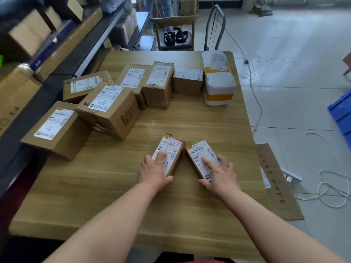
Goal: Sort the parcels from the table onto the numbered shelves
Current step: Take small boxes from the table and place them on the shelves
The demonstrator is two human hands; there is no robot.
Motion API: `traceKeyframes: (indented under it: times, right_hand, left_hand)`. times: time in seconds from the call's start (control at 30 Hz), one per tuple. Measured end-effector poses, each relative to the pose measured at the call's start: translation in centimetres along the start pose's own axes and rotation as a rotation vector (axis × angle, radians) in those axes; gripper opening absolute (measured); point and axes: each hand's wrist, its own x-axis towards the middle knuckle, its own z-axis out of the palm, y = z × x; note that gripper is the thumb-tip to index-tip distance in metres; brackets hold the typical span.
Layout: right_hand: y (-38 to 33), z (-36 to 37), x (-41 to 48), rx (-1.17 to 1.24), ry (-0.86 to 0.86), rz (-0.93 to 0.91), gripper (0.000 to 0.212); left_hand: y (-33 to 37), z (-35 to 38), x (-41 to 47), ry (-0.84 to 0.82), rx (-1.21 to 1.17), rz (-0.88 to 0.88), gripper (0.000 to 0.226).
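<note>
Brown cardboard fills both my hands. My left hand (153,173) grips the left small parcel (171,149), fingers spread over its white label and thumb hooked round the near end. My right hand (220,175) holds the right small parcel (197,149) much the same way: forefinger stretched along the label, thumb at the near end, the other fingers curled down its right side. Both parcels lie flat on the wooden table (114,186), close to my edge of it, angled apart toward me and just meeting at their far corners. Farther off, toward the left, the larger cartons (112,111) sit crowded together, each with a white label and a handwritten number on top, one of them tilted. At the far right corner stand white foam boxes (219,88) bound with yellow tape, just beside the cartons. The shelves (62,67) run along my left, close against the table, loaded with more boxes.
</note>
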Motion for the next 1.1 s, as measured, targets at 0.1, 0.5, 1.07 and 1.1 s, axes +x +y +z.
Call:
traceKeyframes:
  times: [0.1,0.5,1.07,1.1]
  right_hand:
    - [0.6,-0.1,-0.3,-0.04,-0.044,-0.077,0.084]
    - [3.4,-1.4,-1.4,-0.135,-0.098,-0.452,0.083]
    - [-7.7,2.8,-15.4,-0.223,-0.212,-1.165,0.092]
    - [-8.3,3.3,-16.8,-0.241,-0.218,-1.199,0.094]
  left_hand:
    - [0.1,1.0,-2.0,0.012,-0.042,-0.068,0.083]
    - [1.4,4.0,-15.2,0.034,-0.223,-0.371,0.082]
    - [-3.2,5.7,-37.8,0.435,-0.421,-1.083,0.088]
    - [-3.4,6.1,-39.3,0.456,-0.434,-1.121,0.089]
